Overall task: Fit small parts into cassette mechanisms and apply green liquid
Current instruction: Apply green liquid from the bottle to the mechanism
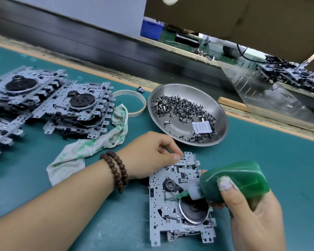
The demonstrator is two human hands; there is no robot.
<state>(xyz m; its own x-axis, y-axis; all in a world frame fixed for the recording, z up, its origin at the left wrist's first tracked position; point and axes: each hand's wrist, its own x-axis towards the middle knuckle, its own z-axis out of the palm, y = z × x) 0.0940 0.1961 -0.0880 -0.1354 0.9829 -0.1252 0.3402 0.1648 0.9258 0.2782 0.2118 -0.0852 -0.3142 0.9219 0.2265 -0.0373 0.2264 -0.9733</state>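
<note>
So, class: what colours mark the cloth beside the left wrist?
The cloth is white with green stains, clearest in the head view.

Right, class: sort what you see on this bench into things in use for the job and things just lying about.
In use:
green bottle, gripped by the right hand
cassette mechanism, steadied by the left hand
steel dish of small parts

Lying about:
tape roll
stained cloth
stacked mechanisms
</note>
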